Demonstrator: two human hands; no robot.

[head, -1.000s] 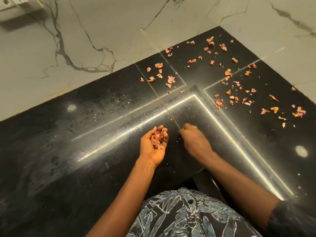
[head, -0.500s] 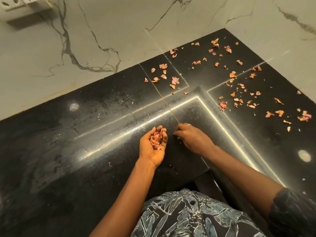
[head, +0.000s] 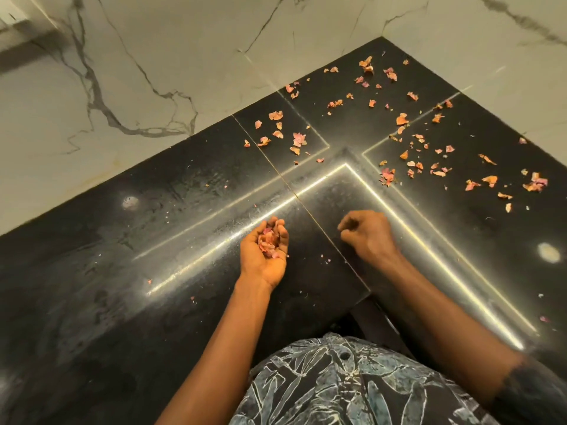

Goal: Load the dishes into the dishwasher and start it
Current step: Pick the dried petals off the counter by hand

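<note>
Left: marble wall (head: 138, 72), black surface (head: 92, 271) below it. Left grip (head: 265, 246) was palm up over the surface, fingers cupped round a small heap of petals (head: 269, 240).

Change: half a second before, right grip (head: 369, 233) was tight against the left one at the seam (head: 325, 231). It had since pulled off to the right, across the seam, leaving a clear gap between the two. It was knuckles up with fingers curled under; can't tell whether it pinched a petal or nothing.

My read: this was scrap-clearing, not loading, and the right grip was probably after the next bit. Task progress looked like zero.

Counts:
- 2 grips
- 1 held heap
- loose petals (head: 441, 167) in 3 rough patches toward the back-right corner: dozens, too small for an exact count
- 2 glare spots (head: 549, 253)
- 0 dishes and 0 dishwasher in view, so no location for either
</note>
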